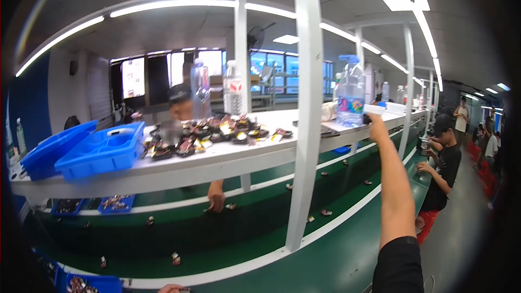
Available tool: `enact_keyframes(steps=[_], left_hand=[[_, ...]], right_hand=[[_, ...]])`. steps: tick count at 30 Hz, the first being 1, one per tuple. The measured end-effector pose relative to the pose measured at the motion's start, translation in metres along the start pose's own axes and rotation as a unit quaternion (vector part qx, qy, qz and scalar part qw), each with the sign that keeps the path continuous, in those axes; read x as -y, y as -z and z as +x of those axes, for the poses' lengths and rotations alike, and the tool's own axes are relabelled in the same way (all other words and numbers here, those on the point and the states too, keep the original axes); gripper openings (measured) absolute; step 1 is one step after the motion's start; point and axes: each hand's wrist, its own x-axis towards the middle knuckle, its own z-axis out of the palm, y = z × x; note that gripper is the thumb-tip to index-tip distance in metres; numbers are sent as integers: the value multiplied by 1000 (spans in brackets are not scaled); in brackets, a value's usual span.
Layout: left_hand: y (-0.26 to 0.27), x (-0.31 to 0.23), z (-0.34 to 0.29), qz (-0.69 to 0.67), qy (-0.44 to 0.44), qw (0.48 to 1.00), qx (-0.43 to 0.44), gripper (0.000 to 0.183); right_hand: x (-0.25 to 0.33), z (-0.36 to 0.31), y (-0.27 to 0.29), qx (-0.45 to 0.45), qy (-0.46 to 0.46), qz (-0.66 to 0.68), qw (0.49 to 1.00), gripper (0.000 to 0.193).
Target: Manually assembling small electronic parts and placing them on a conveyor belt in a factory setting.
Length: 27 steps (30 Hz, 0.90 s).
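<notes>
Head view: the right hand reaches to the front edge of the raised white shelf, at a small white rectangular block — whether it grips it, I cannot tell. Just beside, a large clear plastic bottle with a blue cap stands upright, likely shelved to leave the green belt free. The left hand, mostly cut off near the belt's near edge, shows no readable grip.

Right hand at upper shelf: big bottle blocks just left, white post further left. Slot between shelf and green belt is passable; another person's hand sits in it, post cuts across.
</notes>
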Motion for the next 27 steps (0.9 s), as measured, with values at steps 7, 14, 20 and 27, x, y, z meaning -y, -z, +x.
enact_keyframes(steps=[7,14,20,27], left_hand=[[3,-4,2,9,31,999,-38,23],[-9,-12,14,-25,32,999,-33,22],[-4,-13,11,-107,-10,994,-33,22],[4,-5,11,-174,-30,984,13,21]], right_hand=[[80,-69,-6,-240,-104,108,959,41],[384,-366,8,101,32,461,881,18],[526,-410,5,304,119,550,769,25],[553,-423,8,312,166,522,776,24]])
